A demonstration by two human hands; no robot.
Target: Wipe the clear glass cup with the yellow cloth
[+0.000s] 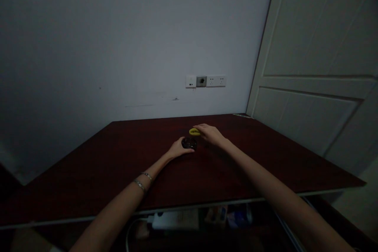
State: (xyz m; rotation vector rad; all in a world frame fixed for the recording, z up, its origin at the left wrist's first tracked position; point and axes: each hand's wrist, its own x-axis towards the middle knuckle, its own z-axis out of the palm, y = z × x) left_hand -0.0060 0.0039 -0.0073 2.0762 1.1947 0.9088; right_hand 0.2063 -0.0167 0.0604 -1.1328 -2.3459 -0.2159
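Thumb and fingers of my left hand (177, 149) curl around a small dark bowl (189, 143), the thumb along its near side and the fingertips at its far left, above a dark red wooden tabletop (141, 138). Whether the bowl rests on the wood or is slightly raised, I cannot tell. My right hand (209, 132), palm down, pinches a flat, rounded yellow piece (194, 131) at its right end, just beyond the bowl's far rim and higher in view; too small to identify further. Both objects are about midway between the tabletop's left and right edges, nearer in view to its far edge than its near one. Two silver-toned bracelets (143, 182) circle my left wrist. Behind the far edge rises a pale wall (141, 47), fitted with a white double socket (215, 81) and a grey plate (201, 81) beside it. White panelled door (313, 47), at right, stands beyond the far right corner. Below the near edge, in shadow, sit a white box-like item (177, 220) and a blue package (238, 217).
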